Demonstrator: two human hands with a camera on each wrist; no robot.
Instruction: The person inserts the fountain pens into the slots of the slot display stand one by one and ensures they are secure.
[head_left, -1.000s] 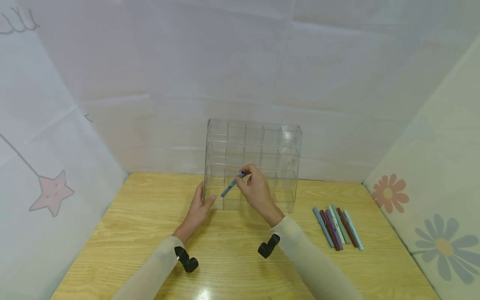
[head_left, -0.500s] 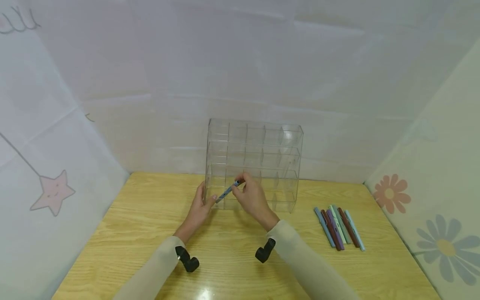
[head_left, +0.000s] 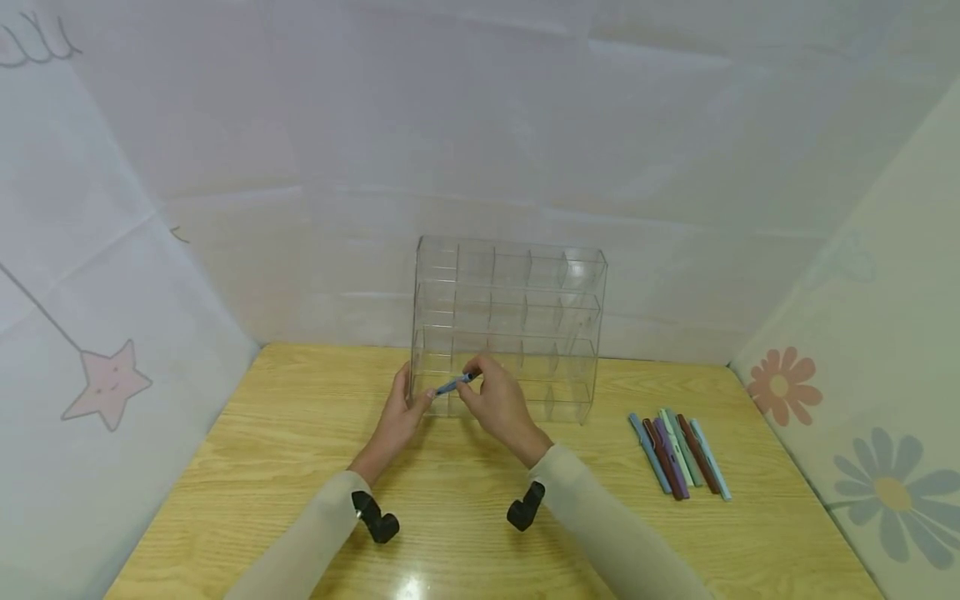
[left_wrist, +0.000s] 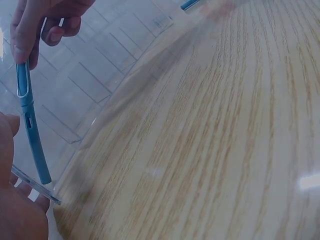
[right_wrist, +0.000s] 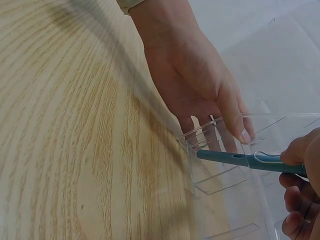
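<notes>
A clear plastic organizer [head_left: 602, 287] with several tiered compartments stands upright near the back of the table. My left hand [head_left: 396, 421] holds its lower left side, the thumb at the front edge and the fingers behind the side panel. Between thumb and fingers my right hand [head_left: 501, 410] pinches a blue-teal pen [right_wrist: 227, 158] by its capped, clipped end. The pen [head_left: 450, 386] slants down to the left, its free end at the bottom left compartment, close to the left thumb. In the left wrist view the clip of the pen [left_wrist: 34, 135] faces the camera.
Several pens [head_left: 678, 457] in blue, brown, purple and green lie side by side on the wooden table [head_left: 450, 533], right of the organizer. White sheets [head_left: 315, 150] with printed drawings enclose the back and both sides.
My right hand has moved down and left with the pen, bringing its free end to the bottom left compartment. The pen lies flatter in the head view. My left hand stays on the organizer.
</notes>
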